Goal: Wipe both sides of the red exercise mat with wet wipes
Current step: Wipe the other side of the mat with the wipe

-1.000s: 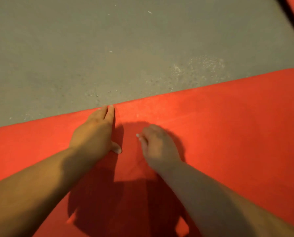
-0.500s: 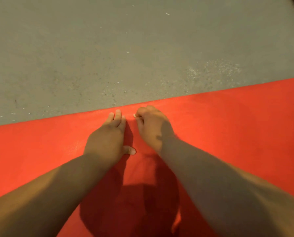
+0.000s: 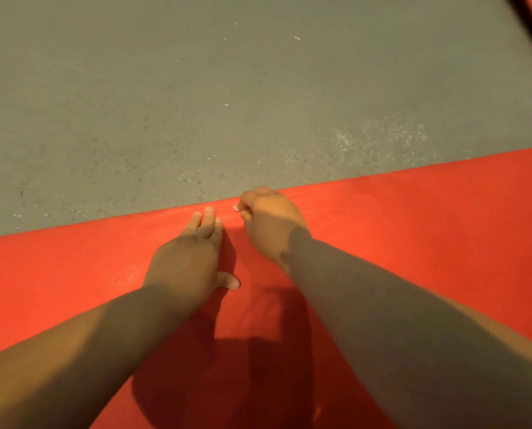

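The red mat (image 3: pixel 413 236) lies flat on the gray floor (image 3: pixel 196 103). The left hand (image 3: pixel 185 261) rests flat on the mat, with fingers straight and thumb out to the side, and it holds nothing. The right hand (image 3: pixel 270 224) is just beside it at the mat's far edge, fingers curled under (a tiny white bit peeks out). I cannot tell what it holds.

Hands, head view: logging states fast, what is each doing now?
Left hand: open, flat on the red mat.
Right hand: curled at the mat's edge; hold cannot be told.
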The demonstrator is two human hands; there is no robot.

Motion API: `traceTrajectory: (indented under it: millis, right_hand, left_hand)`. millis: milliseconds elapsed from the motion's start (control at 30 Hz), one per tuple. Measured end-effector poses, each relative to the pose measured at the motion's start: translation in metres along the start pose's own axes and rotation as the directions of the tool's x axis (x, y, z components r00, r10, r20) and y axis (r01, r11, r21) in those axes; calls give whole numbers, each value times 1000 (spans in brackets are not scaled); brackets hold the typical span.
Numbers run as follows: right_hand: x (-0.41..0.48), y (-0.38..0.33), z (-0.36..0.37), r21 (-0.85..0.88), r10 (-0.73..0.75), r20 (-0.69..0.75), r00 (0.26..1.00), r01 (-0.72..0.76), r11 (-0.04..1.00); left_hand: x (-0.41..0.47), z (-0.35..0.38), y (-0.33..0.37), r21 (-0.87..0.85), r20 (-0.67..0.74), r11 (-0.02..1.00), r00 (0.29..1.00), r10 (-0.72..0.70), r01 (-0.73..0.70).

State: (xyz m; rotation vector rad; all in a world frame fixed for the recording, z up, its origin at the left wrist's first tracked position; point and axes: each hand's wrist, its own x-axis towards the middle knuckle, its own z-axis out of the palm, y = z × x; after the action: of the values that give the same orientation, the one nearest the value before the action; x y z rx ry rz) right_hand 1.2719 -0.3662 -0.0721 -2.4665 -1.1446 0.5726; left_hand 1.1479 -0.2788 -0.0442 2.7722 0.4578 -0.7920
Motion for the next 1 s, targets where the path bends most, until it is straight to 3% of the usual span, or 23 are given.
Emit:
traceTrajectory:
  millis: [67, 100, 133, 200, 233, 267, 333, 367, 400, 433, 500, 567, 633, 667, 700, 733, 833, 900, 933, 1000]
  right_hand:
    - [-10, 30, -14, -79, 61, -32, 998, -63, 995]
    - [-17, 53, -23, -78, 157, -114, 981, -167, 983]
    - [-24, 76, -36, -50, 296, -228, 928, -315, 948]
    - [-38, 109, -57, 62, 557, -374, 741, -580, 812]
    - [-41, 111, -56, 61, 579, -384, 719, -606, 793]
    - [-45, 105, -50, 26, 525, -361, 771, -554, 832]
    - [-60, 74, -27, -55, 186, -223, 957, -203, 978]
    - [-73, 59, -16, -80, -27, -104, 994, 19, 997]
    - [-86, 52, -11, -72, -205, 27, 978, 207, 976]
    - [-92, 56, -13, -76, -281, 133, 950, 292, 953]
    - [-80, 86, -33, -109, -160, 90, 983, 169, 980]
    - [-60, 128, -57, -61, 159, -172, 972, -171, 983]
    - [-48, 166, -89, 126, 492, -339, 802, -479, 869]
    - [-47, 176, -95, 200, 586, -351, 730, -553, 809]
    - [-44, 179, -94, 224, 600, -354, 717, -558, 799]
    - [-43, 172, -88, 222, 562, -341, 754, -516, 827]
    - [-51, 128, -57, 136, 159, -195, 968, -134, 982]
    - [-46, 127, -55, 77, 0, -156, 988, 12, 997]
    - [-38, 142, -63, 52, 55, -212, 976, -45, 998]
    - [-25, 186, -92, 92, 327, -324, 888, -314, 945]
  left_hand:
    - [0, 0, 0, -4, 1, 1000, 1000, 0, 0]
    - [-1, -1, 0, -5, 2, 1000, 1000, -3, 3]
    - [-1, -1, 1, -5, -1, 1000, 1000, -8, 8]
    - [-1, -2, 4, 6, -9, 1000, 1000, -17, 17]
    - [-1, -2, 5, 7, -5, 1000, 1000, -22, 22]
    - [0, -2, 7, 1, 7, 1000, 1000, -24, 24]
    - [-1, -2, 10, -15, 24, 1000, 999, -27, 28]
    - [-1, -3, 10, -24, 23, 999, 1000, -21, 22]
    - [-2, -4, 12, -25, 18, 1000, 1000, 0, 0]
    - [-2, -5, 15, -11, 11, 999, 999, 40, -40]
    - [3, -9, 25, 15, 4, 989, 989, 147, -147]
    - [12, -13, 41, -9, 36, 976, 975, 219, -219]
    - [25, -14, 62, 24, 61, 968, 966, 250, -252]
    - [31, -13, 74, 63, 67, 968, 969, 238, -242]
    - [38, -13, 86, 99, 77, 972, 975, 207, -215]
    - [43, -13, 99, 122, 99, 976, 981, 168, -180]
    - [51, -18, 127, 127, 175, 987, 982, 75, -98]
    - [53, -19, 130, 121, 187, 990, 981, 54, -77]
    - [52, -18, 129, 114, 189, 991, 980, 52, -75]
    - [52, -16, 126, 110, 193, 991, 979, 60, -82]
